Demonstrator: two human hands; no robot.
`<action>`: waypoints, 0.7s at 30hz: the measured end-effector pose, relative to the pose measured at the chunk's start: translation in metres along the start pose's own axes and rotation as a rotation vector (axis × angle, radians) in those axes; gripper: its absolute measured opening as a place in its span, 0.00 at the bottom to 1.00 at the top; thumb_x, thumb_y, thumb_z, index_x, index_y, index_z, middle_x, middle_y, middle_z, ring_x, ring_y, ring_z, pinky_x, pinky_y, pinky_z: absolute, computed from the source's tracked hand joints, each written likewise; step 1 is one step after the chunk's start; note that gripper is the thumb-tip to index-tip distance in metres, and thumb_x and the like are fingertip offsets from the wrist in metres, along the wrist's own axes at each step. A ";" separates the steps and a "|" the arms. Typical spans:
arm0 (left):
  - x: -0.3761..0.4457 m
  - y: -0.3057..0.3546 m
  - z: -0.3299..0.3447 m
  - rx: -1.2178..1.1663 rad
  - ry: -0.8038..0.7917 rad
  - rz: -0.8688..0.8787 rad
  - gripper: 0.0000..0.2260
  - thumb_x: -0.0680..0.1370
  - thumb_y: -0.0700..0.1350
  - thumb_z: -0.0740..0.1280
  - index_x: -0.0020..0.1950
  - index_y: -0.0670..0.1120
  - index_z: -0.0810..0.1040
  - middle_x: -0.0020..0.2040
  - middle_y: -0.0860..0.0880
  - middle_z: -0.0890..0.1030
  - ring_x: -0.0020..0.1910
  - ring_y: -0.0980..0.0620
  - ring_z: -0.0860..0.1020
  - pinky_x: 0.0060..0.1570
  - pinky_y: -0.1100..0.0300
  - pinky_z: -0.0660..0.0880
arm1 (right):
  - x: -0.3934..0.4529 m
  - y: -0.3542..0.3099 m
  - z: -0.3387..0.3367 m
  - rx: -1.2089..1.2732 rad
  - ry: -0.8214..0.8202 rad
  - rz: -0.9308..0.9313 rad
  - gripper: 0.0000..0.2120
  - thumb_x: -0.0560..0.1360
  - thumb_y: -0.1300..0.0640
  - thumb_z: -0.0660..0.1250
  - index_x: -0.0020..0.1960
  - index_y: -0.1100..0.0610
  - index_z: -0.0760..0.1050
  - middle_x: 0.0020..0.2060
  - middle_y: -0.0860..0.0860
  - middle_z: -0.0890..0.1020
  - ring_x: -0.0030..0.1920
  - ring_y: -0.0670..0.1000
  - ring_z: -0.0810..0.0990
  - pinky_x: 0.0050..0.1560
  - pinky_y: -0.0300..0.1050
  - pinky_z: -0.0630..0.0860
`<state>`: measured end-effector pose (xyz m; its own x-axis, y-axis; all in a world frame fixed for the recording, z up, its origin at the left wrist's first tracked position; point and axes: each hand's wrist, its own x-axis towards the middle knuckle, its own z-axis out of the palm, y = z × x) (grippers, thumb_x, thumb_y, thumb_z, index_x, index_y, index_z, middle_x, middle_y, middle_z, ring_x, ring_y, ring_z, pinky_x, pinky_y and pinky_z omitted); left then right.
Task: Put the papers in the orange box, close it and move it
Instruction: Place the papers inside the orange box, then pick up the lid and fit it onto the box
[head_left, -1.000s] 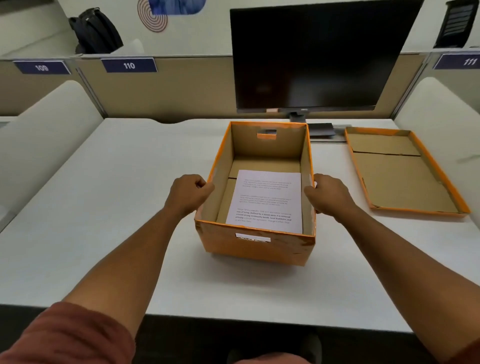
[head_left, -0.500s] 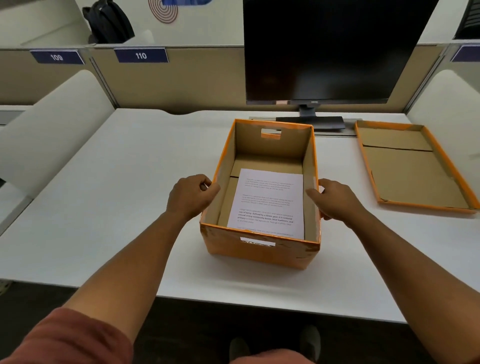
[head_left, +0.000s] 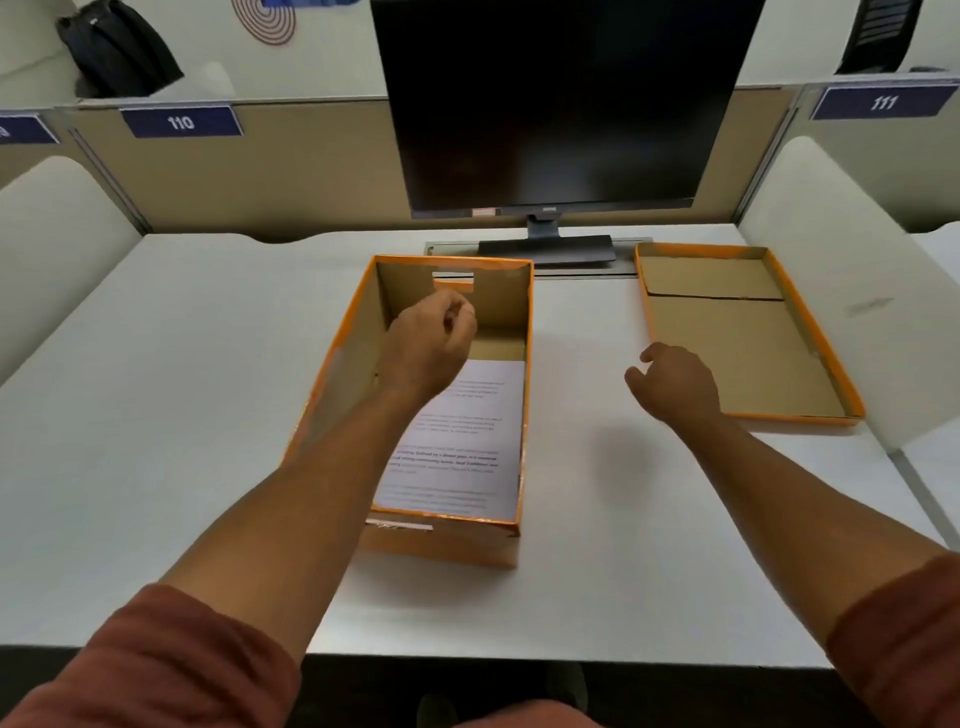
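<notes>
Both hands have let go of the orange box (head_left: 332, 395), whose long sides they were clasping half a second ago. The left hand (head_left: 428, 338) now hangs above the far half of the box interior, its fingers (head_left: 460, 312) curled loosely into a fist with nothing in it. The right hand (head_left: 675, 382) has swung out to the right of the box and hovers over the tabletop (head_left: 156, 389), close to the near left corner of the lid (head_left: 737, 332), with its fingers (head_left: 636, 376) slack, part-open and gripping nothing.

Inside the box the papers (head_left: 467, 441) lie flat on the bottom, toward the near end, printed side up. The box itself stands open on the tabletop, in front of the monitor (head_left: 556, 104). The lid lies upside down, well to the right of the box, with its hollow facing up.

By the look of it, the loading step is finished and closing comes next: the right hand seems bound for the lid, which will need turning over before it goes onto the box rim.
</notes>
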<state>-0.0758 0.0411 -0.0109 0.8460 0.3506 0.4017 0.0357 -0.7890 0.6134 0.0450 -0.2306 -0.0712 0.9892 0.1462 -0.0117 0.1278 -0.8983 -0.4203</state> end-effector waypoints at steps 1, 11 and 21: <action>0.004 0.010 0.012 -0.004 -0.010 0.020 0.10 0.81 0.51 0.59 0.48 0.49 0.78 0.37 0.53 0.79 0.36 0.55 0.77 0.33 0.58 0.74 | 0.005 0.007 0.001 -0.012 -0.010 0.013 0.20 0.76 0.52 0.64 0.65 0.60 0.75 0.59 0.61 0.79 0.59 0.63 0.77 0.54 0.51 0.73; 0.023 0.098 0.123 -0.038 -0.326 0.055 0.15 0.79 0.51 0.62 0.62 0.48 0.78 0.50 0.50 0.85 0.45 0.50 0.80 0.45 0.55 0.77 | 0.035 0.045 0.014 -0.179 -0.042 0.022 0.19 0.76 0.50 0.65 0.59 0.64 0.73 0.56 0.62 0.75 0.57 0.64 0.74 0.53 0.53 0.73; 0.020 0.085 0.176 0.104 -0.606 -0.281 0.23 0.77 0.54 0.62 0.70 0.47 0.72 0.66 0.46 0.79 0.63 0.44 0.76 0.55 0.54 0.72 | 0.039 0.044 0.028 -0.119 -0.097 -0.004 0.10 0.76 0.59 0.62 0.54 0.64 0.74 0.52 0.61 0.75 0.50 0.63 0.77 0.42 0.48 0.70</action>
<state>0.0377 -0.1083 -0.0706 0.9448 0.2289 -0.2344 0.3235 -0.7643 0.5578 0.0876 -0.2530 -0.1155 0.9777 0.1842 -0.1006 0.1450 -0.9394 -0.3106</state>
